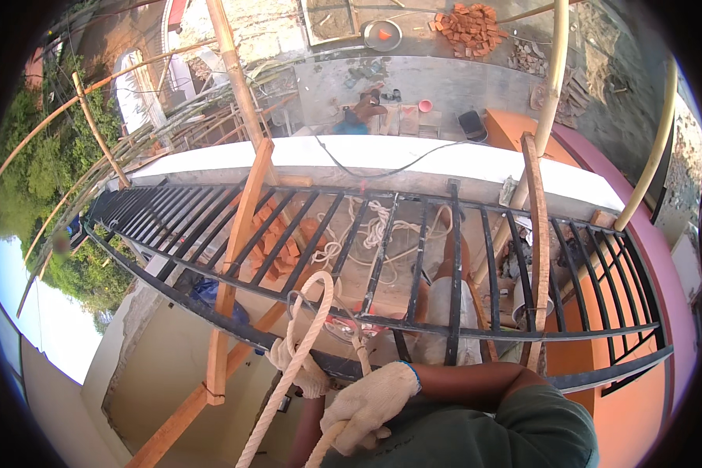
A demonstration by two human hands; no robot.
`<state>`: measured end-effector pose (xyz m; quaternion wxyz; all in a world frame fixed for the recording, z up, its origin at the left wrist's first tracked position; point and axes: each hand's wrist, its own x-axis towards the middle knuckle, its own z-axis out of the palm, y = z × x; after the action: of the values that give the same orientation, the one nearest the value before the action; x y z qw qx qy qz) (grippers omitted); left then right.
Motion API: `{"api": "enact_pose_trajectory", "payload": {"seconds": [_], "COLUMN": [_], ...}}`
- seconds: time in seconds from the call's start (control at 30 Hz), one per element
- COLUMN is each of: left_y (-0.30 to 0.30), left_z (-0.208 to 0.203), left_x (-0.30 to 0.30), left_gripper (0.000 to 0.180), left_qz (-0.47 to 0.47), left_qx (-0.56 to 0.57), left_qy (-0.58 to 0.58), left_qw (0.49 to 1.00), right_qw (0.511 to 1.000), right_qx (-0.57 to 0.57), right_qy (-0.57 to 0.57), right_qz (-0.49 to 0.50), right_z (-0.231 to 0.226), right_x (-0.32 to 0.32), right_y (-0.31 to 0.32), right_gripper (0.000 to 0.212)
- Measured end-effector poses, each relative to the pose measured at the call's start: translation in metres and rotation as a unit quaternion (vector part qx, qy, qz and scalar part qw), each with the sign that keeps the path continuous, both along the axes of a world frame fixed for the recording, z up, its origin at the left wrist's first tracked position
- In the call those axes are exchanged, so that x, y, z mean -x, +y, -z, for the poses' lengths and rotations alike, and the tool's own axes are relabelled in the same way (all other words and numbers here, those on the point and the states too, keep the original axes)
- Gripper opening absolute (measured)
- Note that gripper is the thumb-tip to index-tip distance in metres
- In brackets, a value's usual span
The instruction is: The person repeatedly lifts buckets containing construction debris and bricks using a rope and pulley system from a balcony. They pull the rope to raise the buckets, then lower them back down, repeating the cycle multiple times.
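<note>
At one railing (455, 273), the right hand (373, 405) grips one rope (325, 445); the left hand's (314, 377) hold is unclear.

Rope (277, 399) and black railing (455, 296) obstruct; the railing's gaps lie open.

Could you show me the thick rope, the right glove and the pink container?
Thick rope (317, 331): head view, on its upper strand, below the bend.
Right glove (373, 404): head view, on its back.
Pink container (425, 105): head view, middle of its round shape.
</note>
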<state>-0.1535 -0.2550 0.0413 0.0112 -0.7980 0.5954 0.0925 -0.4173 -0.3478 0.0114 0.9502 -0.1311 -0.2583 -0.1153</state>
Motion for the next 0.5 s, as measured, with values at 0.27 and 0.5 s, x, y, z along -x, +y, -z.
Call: {"api": "enact_pose_trajectory", "payload": {"seconds": [0.27,0.5], "left_y": [0.000,0.004], "left_z": [0.002,-0.001], "left_x": [-0.001,0.002], "left_gripper": [0.023,0.021], "left_qz": [-0.007,0.024], "left_qx": [-0.010,0.004], "left_qy": [-0.010,-0.025], "left_qw": [1.000,0.999], "right_qw": [0.764,0.679], "right_qx": [0.311,0.197], "right_qy": [0.380,0.456], "right_qz": [0.418,0.540], "right_z": [0.051,0.093], "right_x": [-0.016,-0.019], "right_y": [0.025,0.019], "right_gripper": [0.028,0.031]}}
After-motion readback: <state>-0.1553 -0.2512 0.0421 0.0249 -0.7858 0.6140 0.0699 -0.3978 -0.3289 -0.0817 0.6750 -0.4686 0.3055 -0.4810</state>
